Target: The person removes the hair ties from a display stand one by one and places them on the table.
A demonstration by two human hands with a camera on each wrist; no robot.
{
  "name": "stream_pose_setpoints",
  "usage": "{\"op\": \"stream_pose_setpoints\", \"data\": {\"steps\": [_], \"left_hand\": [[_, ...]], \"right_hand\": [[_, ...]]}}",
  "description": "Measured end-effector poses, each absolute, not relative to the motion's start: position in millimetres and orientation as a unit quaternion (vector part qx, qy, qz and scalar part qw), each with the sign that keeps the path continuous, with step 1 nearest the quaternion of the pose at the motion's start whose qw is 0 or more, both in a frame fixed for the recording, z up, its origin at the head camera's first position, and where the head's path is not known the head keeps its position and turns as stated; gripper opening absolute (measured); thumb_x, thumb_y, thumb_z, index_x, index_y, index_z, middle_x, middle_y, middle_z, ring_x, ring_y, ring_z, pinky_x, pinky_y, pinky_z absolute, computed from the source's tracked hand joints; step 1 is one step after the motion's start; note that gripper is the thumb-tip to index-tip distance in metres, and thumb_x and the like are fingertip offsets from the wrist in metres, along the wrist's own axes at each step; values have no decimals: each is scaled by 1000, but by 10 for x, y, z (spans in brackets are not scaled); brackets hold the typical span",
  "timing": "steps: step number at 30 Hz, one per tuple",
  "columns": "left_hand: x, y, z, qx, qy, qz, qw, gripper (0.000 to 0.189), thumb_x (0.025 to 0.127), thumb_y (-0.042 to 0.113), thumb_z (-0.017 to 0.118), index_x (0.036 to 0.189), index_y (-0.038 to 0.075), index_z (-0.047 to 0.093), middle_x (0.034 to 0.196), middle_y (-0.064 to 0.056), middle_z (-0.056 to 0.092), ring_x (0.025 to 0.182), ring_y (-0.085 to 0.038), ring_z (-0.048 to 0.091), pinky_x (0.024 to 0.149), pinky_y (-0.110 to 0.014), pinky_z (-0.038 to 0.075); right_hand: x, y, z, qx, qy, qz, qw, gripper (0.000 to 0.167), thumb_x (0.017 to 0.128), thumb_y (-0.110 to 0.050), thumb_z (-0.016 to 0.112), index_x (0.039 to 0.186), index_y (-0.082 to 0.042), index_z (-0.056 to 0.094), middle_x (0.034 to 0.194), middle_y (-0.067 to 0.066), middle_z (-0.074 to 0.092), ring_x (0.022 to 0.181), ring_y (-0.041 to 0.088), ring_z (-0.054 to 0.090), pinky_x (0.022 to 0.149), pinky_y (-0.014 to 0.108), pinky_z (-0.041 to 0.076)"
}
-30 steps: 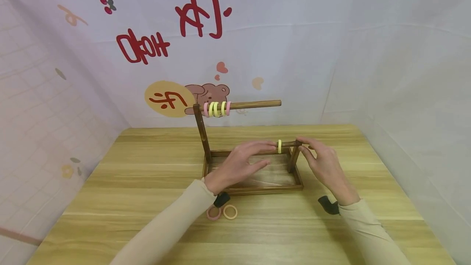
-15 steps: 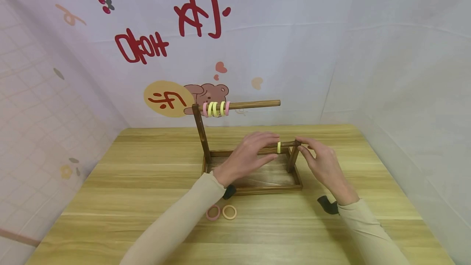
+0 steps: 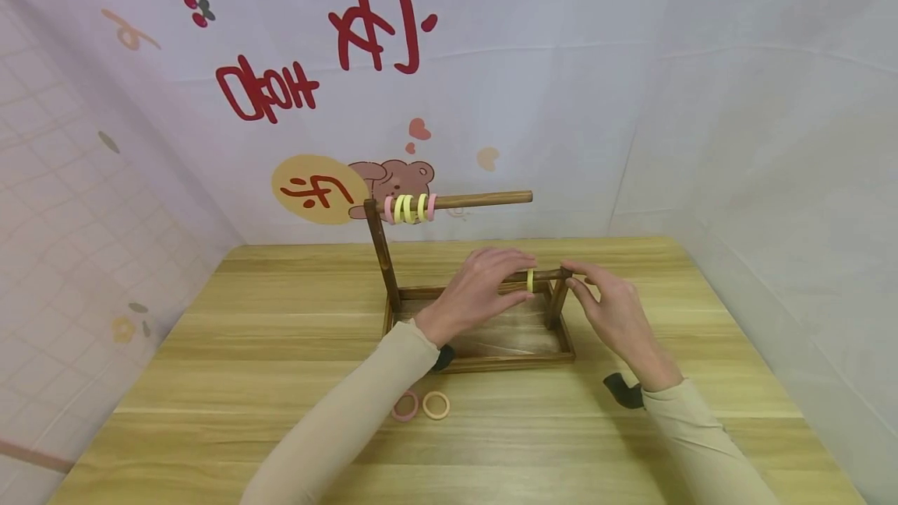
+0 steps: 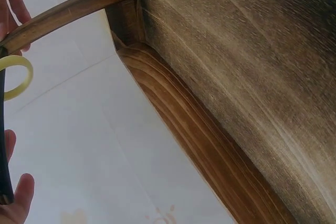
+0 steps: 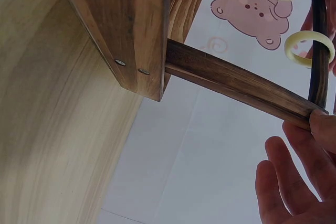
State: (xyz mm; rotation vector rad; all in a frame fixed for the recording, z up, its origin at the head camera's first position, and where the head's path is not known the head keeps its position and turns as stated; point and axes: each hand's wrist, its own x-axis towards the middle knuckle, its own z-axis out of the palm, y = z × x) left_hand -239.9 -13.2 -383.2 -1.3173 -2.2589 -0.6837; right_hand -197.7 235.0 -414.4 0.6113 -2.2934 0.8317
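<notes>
A brown wooden rack (image 3: 508, 365) with two horizontal rods stands on the table. My right hand (image 3: 617, 310) pinches the corner where the lower rod (image 3: 550, 275) meets its short post (image 5: 236, 85). On that rod hangs a pale yellow ring (image 3: 530, 280), also visible in the right wrist view. My left hand (image 3: 477, 291) reaches over the rack from the left, thumb and fingers apart about the rod, fingertips right at the ring. In the left wrist view, the left thumb (image 4: 23, 195) is near the rod's free end, apart from the ring (image 4: 26, 80).
Several pink and yellow rings (image 3: 409, 209) hang on the upper rod (image 3: 484, 199), close to the tall post (image 3: 380, 256). A pink ring (image 3: 405, 407) and a cream ring (image 3: 436, 405) lie on the table (image 3: 533, 443) in front of the rack. Printed cloth (image 3: 547, 100) hangs behind.
My left hand has moved right along the lower rod, up to the yellow ring. The right hand keeps its hold on the rack's corner.
</notes>
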Motion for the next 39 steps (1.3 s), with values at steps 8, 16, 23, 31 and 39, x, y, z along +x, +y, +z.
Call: {"op": "stream_pose_setpoints", "data": {"steps": [8, 16, 23, 31, 39], "left_hand": [[-2425, -113, -3841, -453, -837, -227, 207, 47, 89, 29, 84, 130, 10, 70, 131, -5, 71, 124, -20, 64, 114, -40, 43], [-2436, -79, -3847, -445, -842, -230, 200, 47, 88, 27, 86, 129, 10, 71, 130, -5, 71, 123, -23, 64, 113, -46, 44], [-2448, -71, -3846, -444, -847, -214, 198, 43, 91, 31, 83, 128, 11, 72, 129, -3, 72, 122, -20, 65, 113, -47, 43], [-2448, -78, -3851, -447, -841, -225, 207, 38, 90, 26, 84, 123, 11, 74, 124, -3, 74, 118, -20, 66, 112, -47, 44], [-2457, -101, -3875, -451, -830, -231, 234, 37, 89, 26, 85, 121, 12, 75, 121, -2, 75, 114, -19, 67, 110, -40, 46]], "right_hand": [[-1976, 2350, -4138, 233, -866, 315, 311, 32, 90, 7, 75, 121, 2, 72, 113, 20, 75, 95, 42, 73, 80, 57, 60], [-1972, 2354, -4148, 230, -867, 319, 308, 32, 90, 7, 75, 122, 2, 72, 113, 19, 75, 96, 42, 73, 80, 57, 60], [-1969, 2351, -4147, 226, -868, 318, 306, 32, 91, 6, 75, 122, 2, 72, 114, 19, 75, 96, 41, 73, 80, 57, 60], [-1969, 2344, -4140, 222, -869, 321, 304, 31, 91, 5, 75, 122, 1, 72, 113, 20, 75, 95, 43, 73, 79, 58, 60], [-1967, 2341, -4136, 226, -866, 320, 311, 32, 90, 7, 75, 121, 2, 72, 111, 20, 75, 94, 44, 73, 79, 58, 60]]}}
